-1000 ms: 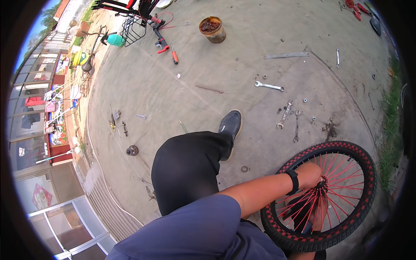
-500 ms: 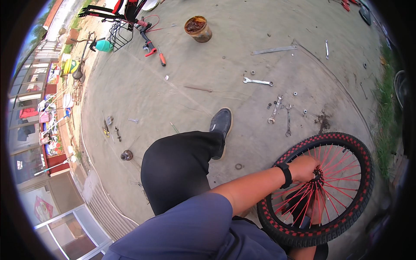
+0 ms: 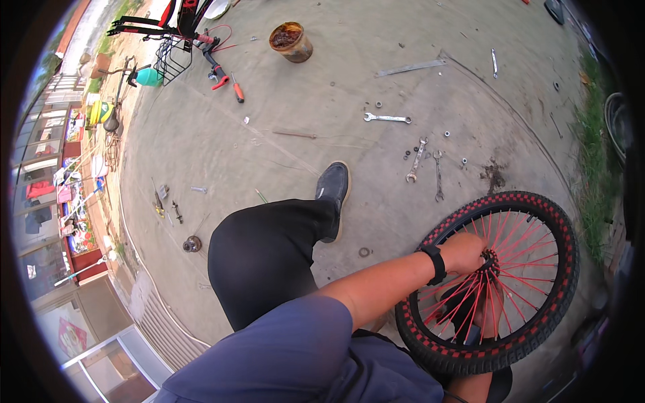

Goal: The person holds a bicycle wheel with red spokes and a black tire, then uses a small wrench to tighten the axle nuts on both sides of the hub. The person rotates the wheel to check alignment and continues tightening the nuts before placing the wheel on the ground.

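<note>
A bicycle wheel point(image 3: 563, 295) with a black tyre, red-checkered rim band and red spokes stands tilted before me at the lower right. My left hand point(image 3: 463, 252), a black watch on its wrist, reaches over the rim to the hub point(image 3: 489, 262). Its fingers are closed at the hub's upper end; whatever they pinch there is too small to make out. Behind the spokes shows part of my right hand point(image 3: 496, 310), below the hub. Spokes and rim cover its fingers. My right forearm point(image 3: 470, 387) passes under the tyre.
Beyond my shoe point(image 3: 333, 189) lie several wrenches point(image 3: 388, 118) with nuts, and a flat metal bar point(image 3: 410, 68). A grease bucket point(image 3: 291, 43), an orange screwdriver point(image 3: 238, 88) and a bicycle frame point(image 3: 180, 20) are farther off. Small parts point(image 3: 192, 244) lie at left. Grass point(image 3: 591, 148) edges the right.
The view has shifted slightly, so the ground objects sit a little left and higher. My left hand stays at the hub, and the wheel keeps nearly the same tilt.
</note>
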The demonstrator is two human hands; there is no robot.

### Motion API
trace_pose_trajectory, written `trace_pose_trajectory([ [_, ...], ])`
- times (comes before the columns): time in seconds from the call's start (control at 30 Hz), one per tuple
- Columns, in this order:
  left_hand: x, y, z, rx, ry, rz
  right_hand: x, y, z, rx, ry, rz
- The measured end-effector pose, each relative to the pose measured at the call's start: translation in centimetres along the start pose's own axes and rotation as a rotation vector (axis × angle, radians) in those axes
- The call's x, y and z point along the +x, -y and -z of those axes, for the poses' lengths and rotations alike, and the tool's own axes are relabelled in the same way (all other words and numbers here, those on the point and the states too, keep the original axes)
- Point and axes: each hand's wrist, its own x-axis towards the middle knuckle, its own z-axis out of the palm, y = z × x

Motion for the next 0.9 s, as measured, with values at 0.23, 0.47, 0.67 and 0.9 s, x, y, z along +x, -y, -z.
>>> trace_pose_trajectory([
  [0.23, -2.9, -0.5, 1.4, 0.145, -0.085, 0.038, 1.3, -1.3, 1.3, 0.008, -0.137, -0.035],
  [0.47, -7.1, -7.0, 3.3, 0.342, -0.105, 0.062, 5.3, -3.0, 3.8, 0.093, -0.018, -0.021],
  [0.67, -7.6, -8.3, 3.1, 0.328, -0.089, 0.04, 4.2, -2.7, 3.5, 0.054, -0.094, -0.049],
  [0.9, -3.6, -3.9, 3.4, 0.144, -0.129, 0.151, 0.9, -1.3, 0.2, 0.058, -0.182, -0.058],
])
